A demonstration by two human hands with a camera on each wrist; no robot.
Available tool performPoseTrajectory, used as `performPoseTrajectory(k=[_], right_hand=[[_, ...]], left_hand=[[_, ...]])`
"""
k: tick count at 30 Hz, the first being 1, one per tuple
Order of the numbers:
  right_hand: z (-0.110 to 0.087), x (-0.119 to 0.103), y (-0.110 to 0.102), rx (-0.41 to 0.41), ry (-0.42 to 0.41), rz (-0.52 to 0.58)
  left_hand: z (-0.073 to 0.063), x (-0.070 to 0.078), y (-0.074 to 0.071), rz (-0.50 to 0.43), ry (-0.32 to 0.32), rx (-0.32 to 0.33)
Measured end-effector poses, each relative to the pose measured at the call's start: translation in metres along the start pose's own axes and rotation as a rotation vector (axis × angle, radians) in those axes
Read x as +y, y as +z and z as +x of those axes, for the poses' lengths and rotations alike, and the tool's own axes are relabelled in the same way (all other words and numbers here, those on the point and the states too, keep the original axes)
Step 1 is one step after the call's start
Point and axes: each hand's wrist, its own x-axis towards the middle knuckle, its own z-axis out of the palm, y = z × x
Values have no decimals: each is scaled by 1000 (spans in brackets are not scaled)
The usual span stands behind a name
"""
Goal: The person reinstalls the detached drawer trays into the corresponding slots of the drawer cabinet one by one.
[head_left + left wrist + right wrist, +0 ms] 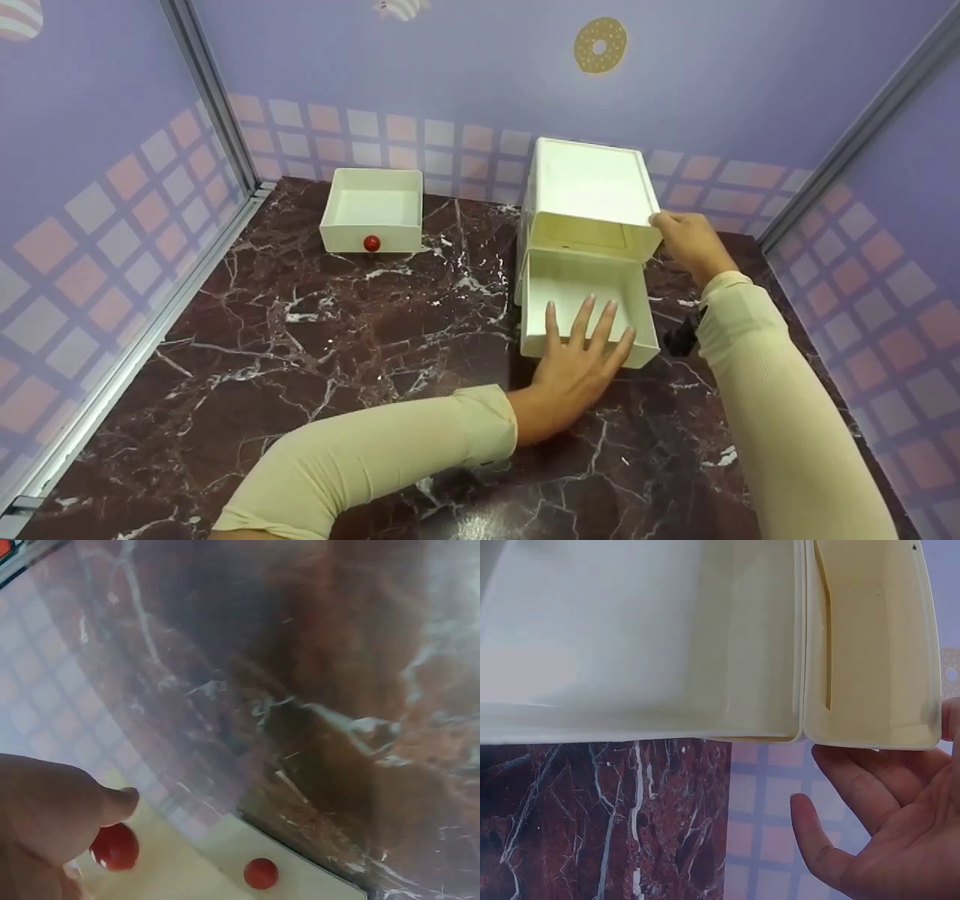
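The left hand (574,375), fingers straight and spread, rested over the extended white drawer (574,279); the right hand (691,241) gripped the white cabinet (592,176) at its upper corner.

Free room between loose drawer (345,238) and cabinet (596,176), but left hand (571,376) across front of open drawer (534,343)

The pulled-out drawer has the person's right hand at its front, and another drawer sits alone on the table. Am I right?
No: the left hand is at the front of the pulled-out drawer, as the head view shows; the right hand holds the cabinet. The other drawer does sit alone on the table.
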Motion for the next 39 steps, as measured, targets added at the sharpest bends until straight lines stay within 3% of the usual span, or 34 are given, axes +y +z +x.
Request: performPoseTrajectory(k=[3,8,13,20,26,33,39], right_hand=[[1,-2,1,-5,2,6],[2,-4,1,-5,-1,6],[1,-5,-2,-21,17,37],[0,-4,-2,-39,27,45],[-1,-5,-2,-62,43,64],[1,-2,2,-47,57,96],[2,-3,2,-50,69,104]], left_hand=[[-24,4,5,13,13,-4],[-64,11,19,33,7,-112],[-75,13,34,46,-29,-156],[-63,7,43,-4,-43,-177],[-40,-4,49,-1,-73,-204],[-7,-16,57,-26,-145,-195],[1,-16,56,-18,-165,-159]])
